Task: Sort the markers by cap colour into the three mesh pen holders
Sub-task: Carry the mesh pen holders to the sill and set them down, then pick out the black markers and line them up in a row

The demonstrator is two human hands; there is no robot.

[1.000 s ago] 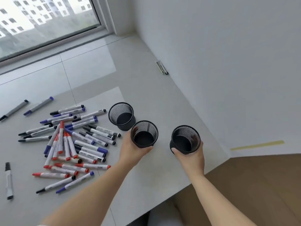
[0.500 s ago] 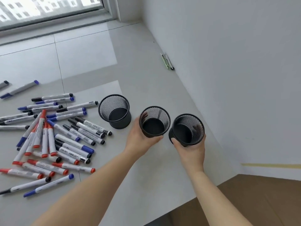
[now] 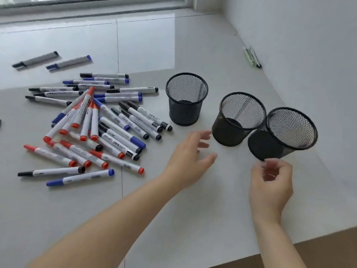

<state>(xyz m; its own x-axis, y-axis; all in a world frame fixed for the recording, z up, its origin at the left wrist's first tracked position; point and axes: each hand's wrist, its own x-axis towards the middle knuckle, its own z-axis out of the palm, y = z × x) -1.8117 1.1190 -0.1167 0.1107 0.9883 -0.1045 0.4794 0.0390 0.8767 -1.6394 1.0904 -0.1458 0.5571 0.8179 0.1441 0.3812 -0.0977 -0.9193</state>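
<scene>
Head view, holders: three black mesh holders stand upright on the counter [image 3: 193,209] in a row to the right of the markers. The left holder [image 3: 186,99] stands apart; the middle holder [image 3: 238,118] and the right holder [image 3: 283,133] look to be touching at the rim. All three are empty, as far as the mesh lets me see.
Why placed so: I judge the row sits close to the pile so each colour gets its own holder within short reach.
Left hand [image 3: 190,159]: my grip is spread, fingers relaxed, holding nothing, just beside the middle holder and not touching it.
Right hand [image 3: 270,182]: fingers loosely curled, blurred, holding nothing, just below the right holder's base; I cannot tell if a fingertip brushes it.
Markers: the pile of markers [image 3: 96,124] lies loose on the counter, left of the holders, unsorted, with red, blue and black caps mixed and some overlapping.
Count: roughly thirty markers, too tangled for an exact figure; two more markers [image 3: 52,61] lie apart at the far left.
Other: a small green-and-white thing [image 3: 252,57] lies by the wall.
Progress: sorting has not begun, I judge.
</scene>
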